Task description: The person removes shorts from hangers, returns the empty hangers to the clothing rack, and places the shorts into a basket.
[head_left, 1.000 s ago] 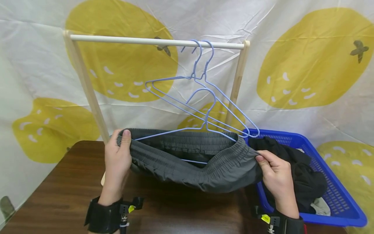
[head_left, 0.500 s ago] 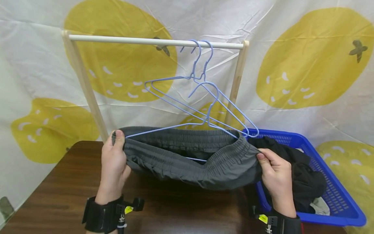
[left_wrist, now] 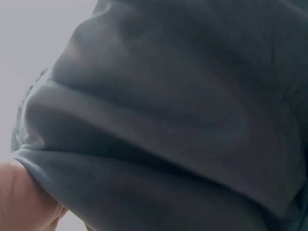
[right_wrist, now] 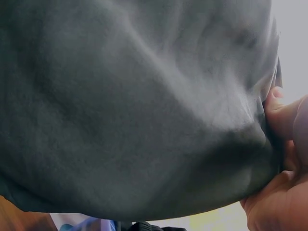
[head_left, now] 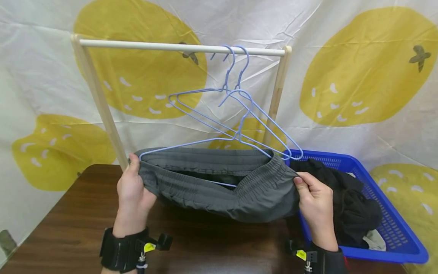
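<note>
Dark grey pants (head_left: 205,198) with a gathered elastic waistband are stretched sideways between my hands, waist opening upward. My left hand (head_left: 133,186) holds the left end of the waistband, thumb up at its edge and fingers partly hidden behind. At the right end, my right hand (head_left: 316,203) pinches the waistband between thumb and fingers. A light blue wire hanger (head_left: 219,139) sits within the opening, its hook and neck above the waistband. Its left corner lies close to my left thumb. In both wrist views, pants fabric (left_wrist: 159,120) fills most of the picture.
Behind the pants stands a wooden rack with a white rail (head_left: 147,45); two more blue hangers (head_left: 191,91) hang from it. A blue basket (head_left: 403,228) with dark clothes (head_left: 359,213) stands right on the brown table (head_left: 61,224). A patterned cloth (head_left: 239,23) covers the back.
The hanger has shifted left and up, its left corner reaching the waistband's left end. My left hand has moved a little left; my right hand has also drifted slightly left, still gripping.
</note>
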`<state>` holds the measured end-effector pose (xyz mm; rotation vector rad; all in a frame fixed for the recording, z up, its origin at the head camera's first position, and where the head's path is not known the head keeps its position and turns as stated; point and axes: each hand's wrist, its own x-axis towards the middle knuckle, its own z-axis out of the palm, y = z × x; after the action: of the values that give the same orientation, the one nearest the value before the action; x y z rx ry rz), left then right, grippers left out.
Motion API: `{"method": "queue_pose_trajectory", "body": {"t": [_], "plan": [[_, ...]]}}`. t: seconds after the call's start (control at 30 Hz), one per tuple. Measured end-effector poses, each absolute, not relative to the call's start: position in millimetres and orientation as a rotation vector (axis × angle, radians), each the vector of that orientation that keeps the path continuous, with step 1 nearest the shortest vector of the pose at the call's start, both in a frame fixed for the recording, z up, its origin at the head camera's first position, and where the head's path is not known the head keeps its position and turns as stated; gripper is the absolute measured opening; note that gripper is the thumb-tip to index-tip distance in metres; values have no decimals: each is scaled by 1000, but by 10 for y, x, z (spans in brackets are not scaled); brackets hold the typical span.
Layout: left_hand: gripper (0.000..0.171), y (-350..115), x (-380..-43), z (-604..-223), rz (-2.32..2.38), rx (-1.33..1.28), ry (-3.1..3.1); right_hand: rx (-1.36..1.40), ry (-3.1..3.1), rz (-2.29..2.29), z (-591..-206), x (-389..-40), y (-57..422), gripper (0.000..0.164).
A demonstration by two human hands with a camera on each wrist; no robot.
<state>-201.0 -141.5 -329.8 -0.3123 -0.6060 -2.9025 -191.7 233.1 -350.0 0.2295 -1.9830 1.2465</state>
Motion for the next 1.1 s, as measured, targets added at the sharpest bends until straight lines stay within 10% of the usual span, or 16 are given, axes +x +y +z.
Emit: {"method": "queue_pose_trajectory", "body": {"t": [0.8,1.1], "plan": [[43,-1309,-2080,-3377,-2899,-670,-487,220,-2032,1164,-3537,-1958,2146,10],[37,-1232,-2036,-3355,-2710,-245,-1064,236,-2031,1194,-3542,-1946,2083,10]]}}
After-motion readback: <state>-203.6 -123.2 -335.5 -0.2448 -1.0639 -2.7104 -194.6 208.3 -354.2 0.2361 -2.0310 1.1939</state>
